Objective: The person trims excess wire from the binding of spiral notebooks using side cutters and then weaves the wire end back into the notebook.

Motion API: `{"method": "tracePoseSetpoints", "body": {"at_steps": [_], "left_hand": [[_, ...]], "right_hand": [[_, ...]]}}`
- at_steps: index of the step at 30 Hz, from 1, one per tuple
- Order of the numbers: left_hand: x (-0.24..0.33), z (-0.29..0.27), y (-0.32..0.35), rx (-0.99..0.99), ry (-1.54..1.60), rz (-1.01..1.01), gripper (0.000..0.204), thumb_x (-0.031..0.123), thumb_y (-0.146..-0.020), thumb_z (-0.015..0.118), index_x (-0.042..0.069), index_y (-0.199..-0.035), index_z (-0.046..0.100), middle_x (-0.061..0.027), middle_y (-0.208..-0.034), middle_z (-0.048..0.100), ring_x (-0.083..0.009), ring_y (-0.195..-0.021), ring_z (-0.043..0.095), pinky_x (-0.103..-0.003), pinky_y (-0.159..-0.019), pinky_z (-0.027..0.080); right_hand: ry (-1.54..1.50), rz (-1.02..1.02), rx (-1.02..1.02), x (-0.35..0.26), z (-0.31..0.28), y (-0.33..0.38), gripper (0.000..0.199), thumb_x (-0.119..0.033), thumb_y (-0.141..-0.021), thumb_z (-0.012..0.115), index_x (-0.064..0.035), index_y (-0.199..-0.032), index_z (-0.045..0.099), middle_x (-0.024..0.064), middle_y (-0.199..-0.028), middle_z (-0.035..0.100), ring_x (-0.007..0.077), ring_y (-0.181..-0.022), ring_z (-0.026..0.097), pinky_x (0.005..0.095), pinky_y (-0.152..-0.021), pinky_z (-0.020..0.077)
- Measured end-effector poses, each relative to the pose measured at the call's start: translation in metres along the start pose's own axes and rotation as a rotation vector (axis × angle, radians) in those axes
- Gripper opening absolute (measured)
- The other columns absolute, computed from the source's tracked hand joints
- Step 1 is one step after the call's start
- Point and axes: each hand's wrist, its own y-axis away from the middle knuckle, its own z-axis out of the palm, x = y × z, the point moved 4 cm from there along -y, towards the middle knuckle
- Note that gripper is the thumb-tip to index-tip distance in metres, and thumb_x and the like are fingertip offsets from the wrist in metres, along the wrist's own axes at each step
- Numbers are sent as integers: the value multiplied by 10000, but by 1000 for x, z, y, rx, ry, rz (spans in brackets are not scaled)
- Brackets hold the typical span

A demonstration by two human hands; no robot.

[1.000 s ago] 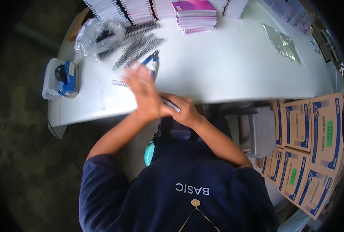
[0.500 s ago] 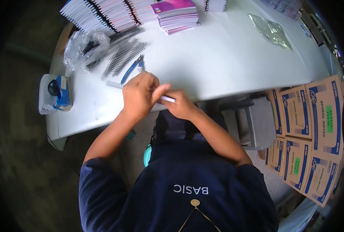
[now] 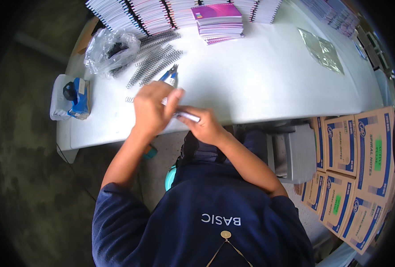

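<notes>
My left hand (image 3: 152,111) and my right hand (image 3: 205,127) meet at the near edge of the white table (image 3: 259,84). Between them they grip a thin flat white object (image 3: 187,116), seen edge-on. The left hand lies over its left end with the fingers curled, and the right hand pinches its right end from below. Blue-handled pliers (image 3: 170,74) lie on the table just beyond my left hand. Several black wire spiral coils (image 3: 155,62) are spread out behind the pliers.
Stacks of spiral notebooks (image 3: 130,11) line the far edge, one with a purple cover (image 3: 217,20). A crumpled clear bag (image 3: 108,49), a blue tape dispenser (image 3: 76,95) and a flat clear bag (image 3: 322,50) lie on the table. Cardboard boxes (image 3: 362,151) and a grey stool (image 3: 297,151) stand to the right.
Both hands have drawn back from beside the pliers toward the table's near edge, still together on the thin white object. The view has shifted slightly.
</notes>
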Motion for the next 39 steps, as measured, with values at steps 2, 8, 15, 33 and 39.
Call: {"method": "tracePoseSetpoints", "body": {"at_steps": [2,8,15,33,39], "left_hand": [[7,7,9,-47,-97,113,252,163,-736,740,57,-592,564,-67,-577,511,-247,-506,485,-347,-482,375],[9,28,5,55,-114,232,326,263,-719,756,82,-580,524,-52,-546,433,-247,-487,435,-380,-466,350],[-8,25,22,13,-101,-28,238,144,-889,586,41,-679,624,-75,-590,602,-168,-467,579,-294,-458,441],[-2,16,18,189,-18,-147,28,52,-883,611,44,-900,632,-58,-688,648,-92,-500,575,-229,-466,447],[-18,8,26,209,-76,154,164,169,-785,723,86,-731,593,-45,-595,574,-214,-452,524,-301,-428,407]], "right_hand": [[-115,105,-10,13,-4,-2,215,-74,-894,590,14,-1088,615,120,-910,688,179,-846,668,291,-725,511],[-159,201,-19,35,-7,2,216,-139,-903,598,-17,-1079,629,91,-770,672,101,-678,583,281,-636,480],[-28,23,-37,23,-8,2,231,-129,-862,637,-24,-1066,646,153,-884,690,203,-733,658,304,-688,499],[-226,258,-194,25,2,-1,298,-168,-925,573,19,-1156,598,143,-1021,681,161,-915,618,309,-828,475],[-172,293,-213,28,8,-14,277,-134,-916,585,24,-1143,601,145,-982,686,154,-909,629,292,-808,485]]}}
